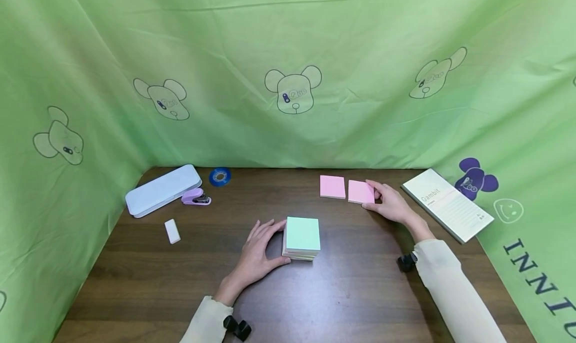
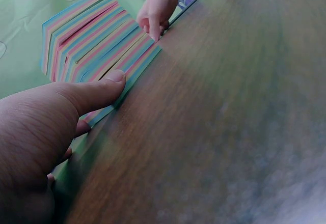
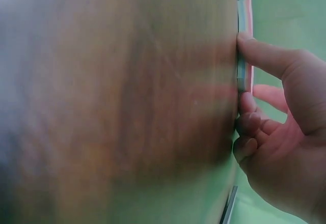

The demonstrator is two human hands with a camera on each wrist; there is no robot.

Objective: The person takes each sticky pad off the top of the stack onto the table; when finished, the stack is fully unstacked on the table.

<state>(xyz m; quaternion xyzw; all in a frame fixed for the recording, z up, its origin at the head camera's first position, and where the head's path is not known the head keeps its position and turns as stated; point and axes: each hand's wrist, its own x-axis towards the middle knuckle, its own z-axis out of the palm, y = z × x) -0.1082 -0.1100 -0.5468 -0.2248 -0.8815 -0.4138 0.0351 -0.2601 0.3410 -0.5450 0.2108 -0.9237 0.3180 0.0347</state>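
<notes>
A tall stack of sticky note pads [image 1: 303,234] with a mint-green top stands at the middle of the table. My left hand [image 1: 257,255] holds it from the left, thumb at its near side and index finger at the far corner. Striped pink, blue and yellow layers of the stack show in the left wrist view, with the thumb across them. Farther back, my right hand [image 1: 390,202] grips a thin pink sticky note pad [image 1: 361,191] by its right side, between thumb and fingers. Just left of that pad lies another pink pad [image 1: 332,187].
At the back left lie a pale blue case [image 1: 164,190], a purple stapler [image 1: 195,197] and a roll of blue tape [image 1: 220,176]. A white eraser [image 1: 172,231] sits nearer. On the right is a notepad [image 1: 447,203]. Green cloth [image 1: 288,138] hangs around the table.
</notes>
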